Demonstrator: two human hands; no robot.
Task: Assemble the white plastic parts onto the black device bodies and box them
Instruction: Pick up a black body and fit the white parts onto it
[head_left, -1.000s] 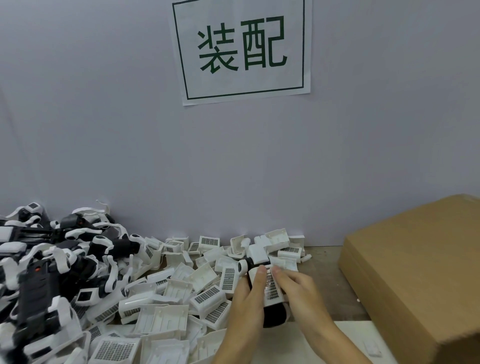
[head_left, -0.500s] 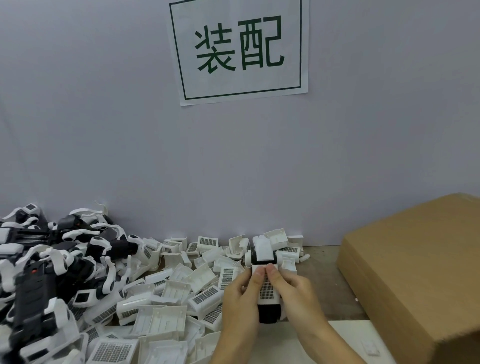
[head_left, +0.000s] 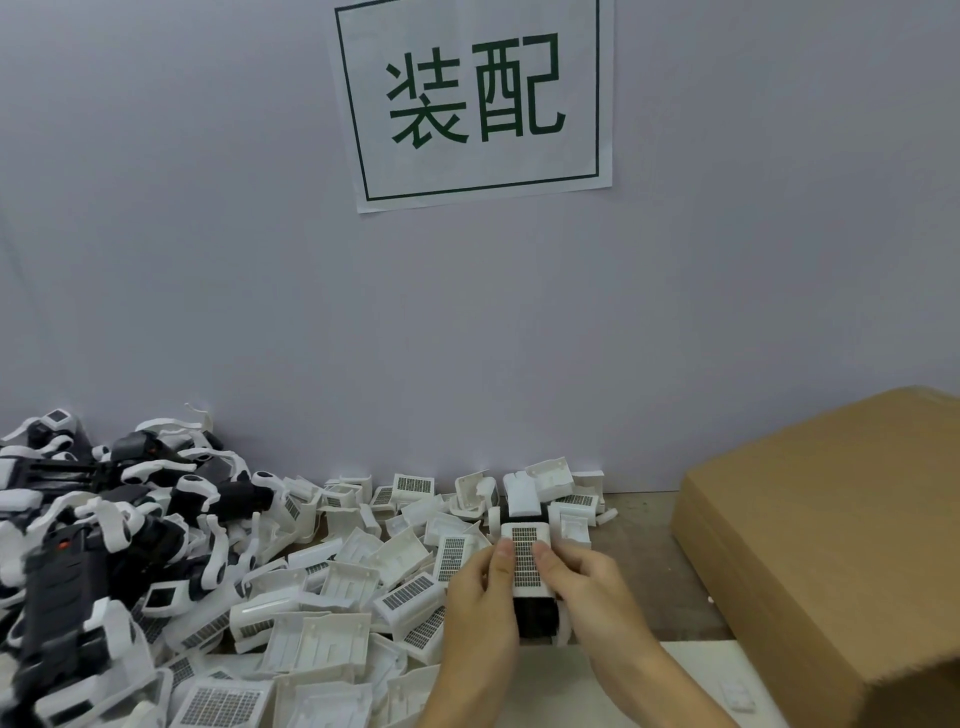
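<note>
Grey wall behind tabletop (head_left: 649, 525) — left hand (head_left: 480, 605), right hand (head_left: 589, 592) gripping black device body (head_left: 535, 618), thumbs pressing grilled white plastic part (head_left: 525, 558).

Parts pile (head_left: 311, 587) left — carton (head_left: 831, 545) right.

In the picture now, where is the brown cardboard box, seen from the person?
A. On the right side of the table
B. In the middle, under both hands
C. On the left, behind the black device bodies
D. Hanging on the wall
A: the cardboard box stands to the right of the hands, whereas the black device bodies are heaped on the left.
</note>
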